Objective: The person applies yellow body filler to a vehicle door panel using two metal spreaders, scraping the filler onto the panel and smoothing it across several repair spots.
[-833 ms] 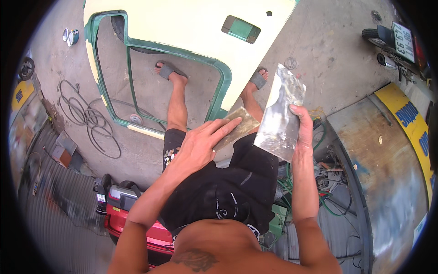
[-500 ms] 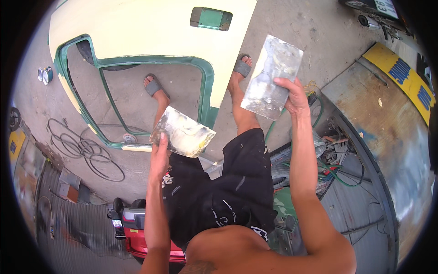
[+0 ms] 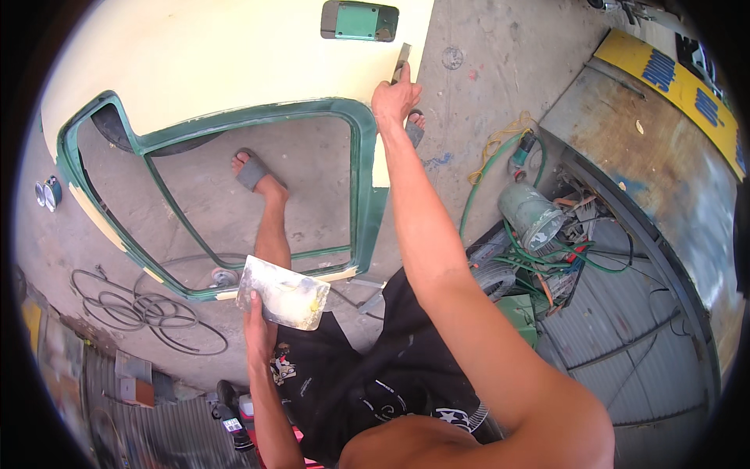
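A vehicle door [image 3: 226, 47] with a cream skin and a green window frame lies flat before me. My right hand [image 3: 396, 102] is stretched out over its right edge, gripping a thin metal plate [image 3: 401, 61] that I see nearly edge-on. Whether that plate touches the cream surface, I cannot tell. Closer to my body, my left hand [image 3: 256, 316] holds a second rectangular metal plate [image 3: 283, 293], its face up and smeared with whitish and yellow paste. The thumb rests on top of this plate, while the other fingers are mostly hidden.
Coiled hose [image 3: 148, 309] lies on the concrete at left, past two small round cans [image 3: 48, 193]. At right are a grey bucket [image 3: 531, 215], a green power tool [image 3: 522, 152], tangled green hose and a rusty panel [image 3: 625, 129]. My sandalled left foot [image 3: 254, 168] stands inside the window opening.
My right hand has swung forward and left from beside the door to over its right edge, its plate turning from broadside to edge-on. The left hand's plate sits slightly lower and further left.
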`<state>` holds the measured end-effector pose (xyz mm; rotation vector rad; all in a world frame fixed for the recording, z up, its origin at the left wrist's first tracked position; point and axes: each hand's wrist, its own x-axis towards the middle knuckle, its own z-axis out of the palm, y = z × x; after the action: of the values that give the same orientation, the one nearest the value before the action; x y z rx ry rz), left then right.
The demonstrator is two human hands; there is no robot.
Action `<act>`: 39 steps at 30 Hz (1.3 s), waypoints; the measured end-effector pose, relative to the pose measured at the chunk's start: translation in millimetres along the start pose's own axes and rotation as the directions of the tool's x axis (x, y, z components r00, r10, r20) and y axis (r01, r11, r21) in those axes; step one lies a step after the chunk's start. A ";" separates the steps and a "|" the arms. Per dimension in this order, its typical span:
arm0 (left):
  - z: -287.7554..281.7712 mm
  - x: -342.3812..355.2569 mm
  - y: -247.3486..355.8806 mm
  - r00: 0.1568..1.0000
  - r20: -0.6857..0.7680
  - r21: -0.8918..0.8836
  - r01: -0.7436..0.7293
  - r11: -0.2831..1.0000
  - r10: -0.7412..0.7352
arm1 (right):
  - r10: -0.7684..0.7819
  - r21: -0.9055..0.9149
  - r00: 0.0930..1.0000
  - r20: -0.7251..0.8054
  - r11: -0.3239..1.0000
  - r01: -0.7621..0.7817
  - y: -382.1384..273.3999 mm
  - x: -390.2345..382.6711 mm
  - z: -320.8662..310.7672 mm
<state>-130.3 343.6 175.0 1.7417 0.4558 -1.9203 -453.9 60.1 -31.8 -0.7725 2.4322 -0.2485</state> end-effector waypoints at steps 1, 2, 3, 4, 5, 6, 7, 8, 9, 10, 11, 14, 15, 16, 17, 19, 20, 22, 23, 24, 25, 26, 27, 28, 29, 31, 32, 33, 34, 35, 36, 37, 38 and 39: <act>6.5 -1.6 -3.0 0.999 -0.048 -0.036 -0.025 0.999 0.023 | 0.070 -0.002 0.997 -0.013 0.998 -0.070 -10.5 -5.5 7.2; 8.7 -3.5 -4.6 0.994 -0.106 -0.065 -0.048 0.997 0.041 | 0.073 -0.048 0.997 -0.028 0.996 -0.074 -23.1 -16.2 13.8; 7.1 -1.1 -10.4 0.994 -0.104 -0.061 -0.042 0.997 0.036 | 0.038 -0.071 0.999 -0.022 0.997 -0.039 -30.2 -24.5 18.5; 4.7 2.7 -19.3 0.990 -0.139 -0.032 -0.035 0.999 0.030 | 0.008 -0.096 1.000 -0.015 0.995 -0.010 -29.7 -31.6 24.2; 3.6 5.4 -26.0 0.985 -0.172 -0.001 -0.027 1.000 0.027 | -0.063 -0.130 0.998 0.022 0.989 0.065 -28.0 -38.8 27.6; 8.0 6.3 -29.4 0.986 -0.167 0.008 -0.014 1.000 0.015 | -0.130 -0.163 0.990 0.058 0.977 0.138 -23.2 -43.7 28.4; 12.6 6.2 -30.1 0.982 -0.184 0.020 -0.031 0.999 0.034 | -0.163 -0.177 0.977 0.135 0.967 0.186 -25.9 -55.6 29.0; 16.9 5.9 -30.5 0.978 -0.199 0.034 -0.048 0.998 0.054 | -0.209 -0.151 0.954 0.213 0.958 0.244 -26.0 -65.9 25.5; 16.0 5.3 -32.8 0.977 -0.204 0.040 -0.053 0.998 0.060 | -0.251 -0.114 0.923 0.293 0.949 0.294 -21.6 -67.3 22.2; 12.7 5.2 -34.8 0.973 -0.213 0.087 -0.073 0.994 0.090 | -0.291 -0.073 0.883 0.367 0.938 0.340 -16.0 -66.2 17.7; 10.7 2.9 -35.8 0.968 -0.222 0.135 -0.091 0.987 0.120 | -0.291 -0.062 0.883 0.368 0.940 0.335 -6.1 -60.6 11.3; 14.0 -5.4 -24.1 0.937 -0.277 0.515 -0.042 0.856 0.212 | -0.287 0.130 0.930 0.231 0.956 0.263 13.0 -22.3 -18.9; 22.0 -7.5 -25.9 0.911 -0.321 0.492 -0.071 0.867 0.257 | -0.227 0.119 0.957 0.183 0.971 0.207 15.8 -11.5 -27.2; 24.7 -7.1 -26.2 0.909 -0.321 0.503 -0.073 0.861 0.265 | -0.203 0.124 0.968 0.151 0.975 0.185 19.0 0.1 -32.9; 24.7 -5.8 -26.9 0.916 -0.316 0.494 -0.064 0.867 0.248 | -0.140 0.106 0.980 0.140 0.986 0.126 20.2 9.3 -34.7; 28.1 -1.7 -28.0 0.922 -0.325 0.443 -0.046 0.895 0.209 | -0.110 0.109 0.990 0.091 0.989 0.100 29.4 30.8 -28.2; 27.3 -0.3 -28.0 0.917 -0.336 0.447 -0.047 0.893 0.216 | -0.116 0.126 0.989 0.089 0.987 0.104 23.3 30.2 -25.3; 23.7 3.5 -30.9 0.899 -0.352 0.423 -0.095 0.901 0.260 | -0.056 0.109 0.995 0.076 0.993 0.048 9.1 20.2 -13.1; 24.4 7.0 -33.3 0.896 -0.331 0.446 -0.130 0.886 0.298 | 0.007 0.077 0.999 0.043 0.997 -0.010 1.3 11.4 -10.8; 23.3 11.6 -34.9 0.897 -0.327 0.446 -0.131 0.885 0.297 | -0.019 -0.010 0.999 0.026 1.000 0.019 -3.2 5.5 -5.4; 19.0 12.4 -37.3 0.896 -0.330 0.453 -0.124 0.883 0.295 | -0.075 -0.052 0.996 0.045 0.996 0.077 -7.9 -4.7 1.9; 15.7 12.3 -38.8 0.896 -0.333 0.459 -0.117 0.881 0.293 | -0.130 -0.092 0.989 0.064 0.986 0.136 -12.7 -15.5 9.0; 20.6 13.0 -37.0 0.915 -0.296 0.439 -0.126 0.890 0.275 | -0.226 -0.145 0.971 0.081 0.961 0.236 -15.6 -25.3 15.7; 19.9 12.5 -38.1 0.913 -0.302 0.440 -0.122 0.890 0.275 | -0.319 -0.190 0.941 0.111 0.923 0.335 -17.5 -39.7 23.1; 19.5 13.3 -40.0 0.899 -0.320 0.457 -0.130 0.880 0.298 | -0.397 -0.196 0.908 0.131 0.888 0.416 -14.8 -50.8 24.5; 20.9 17.7 -43.2 0.887 -0.324 0.470 -0.150 0.870 0.328 | -0.526 -0.246 0.830 0.185 0.793 0.558 0.6 -61.6 27.3; 18.6 19.4 -44.3 0.896 -0.311 0.453 -0.154 0.878 0.318 | -0.579 -0.262 0.783 0.227 0.738 0.621 6.7 -65.9 25.4; 15.9 17.9 -42.7 0.899 -0.304 0.436 -0.162 0.885 0.314 | -0.586 -0.253 0.779 0.224 0.737 0.627 4.6 -69.2 19.1; 18.2 16.4 -40.6 0.899 -0.298 0.437 -0.171 0.883 0.322 | -0.535 -0.218 0.759 0.370 0.745 0.631 6.8 -66.5 7.5; 21.8 13.9 -39.2 0.899 -0.288 0.441 -0.182 0.879 0.330 | -0.476 -0.183 0.717 0.509 0.755 0.630 9.1 -62.9 -4.3; 26.0 12.2 -36.2 0.896 -0.278 0.445 -0.200 0.873 0.347 | -0.490 -0.174 0.714 0.501 0.750 0.638 7.5 -58.5 -14.3; 27.7 12.6 -36.0 0.892 -0.274 0.446 -0.213 0.870 0.359 | -0.559 -0.182 0.688 0.462 0.700 0.691 10.7 -52.9 -22.6; 28.1 12.7 -36.3 0.878 -0.290 0.456 -0.224 0.862 0.381 | -0.625 -0.190 0.655 0.424 0.646 0.739 11.8 -47.2 -28.3; 28.6 12.8 -38.4 0.863 -0.310 0.464 -0.229 0.856 0.398 | -0.705 -0.224 0.600 0.380 0.559 0.799 5.3 -39.9 -36.4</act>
<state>-176.3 357.2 162.6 2.3273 -0.1312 -1.4908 -450.4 87.7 14.8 -1.9126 1.7617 0.0112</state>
